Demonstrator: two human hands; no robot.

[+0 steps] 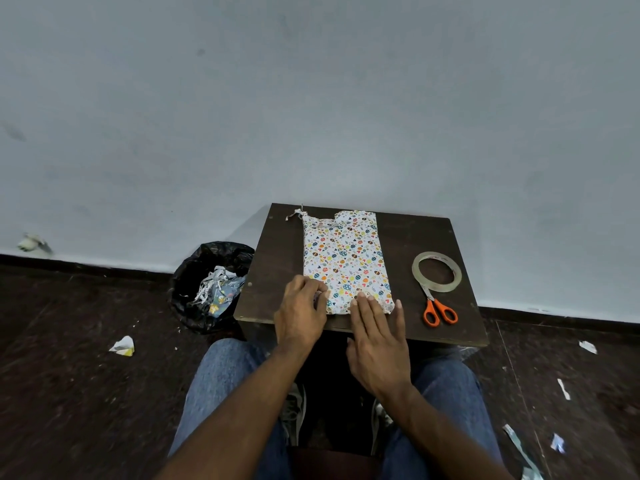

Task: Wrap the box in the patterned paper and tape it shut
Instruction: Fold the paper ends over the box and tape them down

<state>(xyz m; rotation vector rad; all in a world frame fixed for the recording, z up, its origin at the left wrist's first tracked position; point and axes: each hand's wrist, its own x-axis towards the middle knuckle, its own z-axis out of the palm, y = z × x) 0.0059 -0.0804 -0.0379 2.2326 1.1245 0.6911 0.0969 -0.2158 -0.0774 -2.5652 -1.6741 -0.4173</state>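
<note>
A box covered in white patterned paper (346,258) lies lengthwise on a small dark table (408,237). The paper's far end is ragged, with a torn strip sticking out at the far left corner. My left hand (301,313) has its fingers curled at the near left corner of the wrapped box, pinching the paper edge there. My right hand (377,337) lies flat with straight fingers, fingertips pressing the near end of the paper. A roll of clear tape (437,271) sits to the right of the box.
Orange-handled scissors (438,308) lie just near the tape roll, blades pointing under it. A black-lined bin (207,282) with paper scraps stands left of the table. Paper scraps litter the dark floor. A pale wall rises behind the table.
</note>
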